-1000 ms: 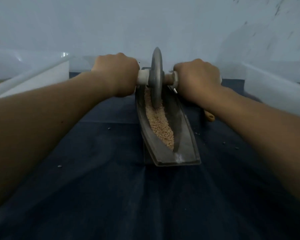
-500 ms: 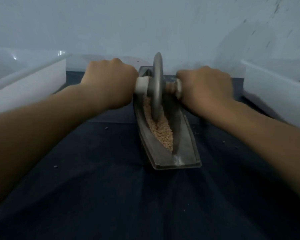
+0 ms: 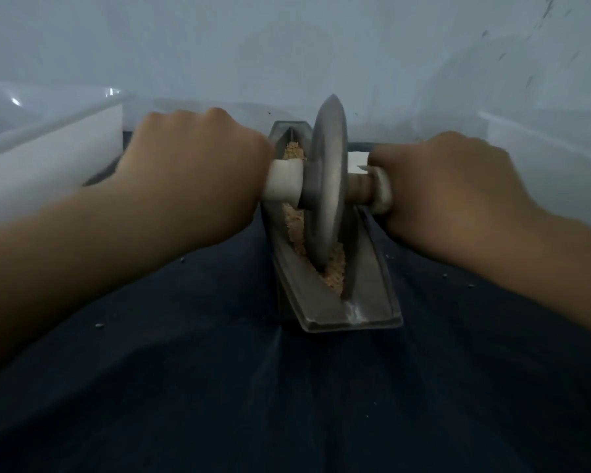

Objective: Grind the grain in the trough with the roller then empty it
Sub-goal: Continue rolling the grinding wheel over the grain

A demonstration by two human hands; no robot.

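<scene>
A narrow grey metal trough (image 3: pixel 369 288) lies lengthwise on a dark blue cloth, pointing away from me. Tan grain (image 3: pixel 333 276) fills its groove. A grey disc roller (image 3: pixel 326 196) stands upright in the groove near the trough's middle, its lower edge sunk in the grain. My left hand (image 3: pixel 191 179) grips the white handle on the roller's left side. My right hand (image 3: pixel 447 189) grips the axle handle on its right. The fingers of both hands are hidden under the fists.
The dark blue cloth (image 3: pixel 287 397) covers the table towards me, with a few stray grains on it. A white box (image 3: pixel 48 165) stands at the left and a white container (image 3: pixel 539 158) at the right. A pale wall rises behind.
Both hands have drawn the roller along the trough towards me, from its far end to about the middle. The grain at the far end now shows behind the disc.
</scene>
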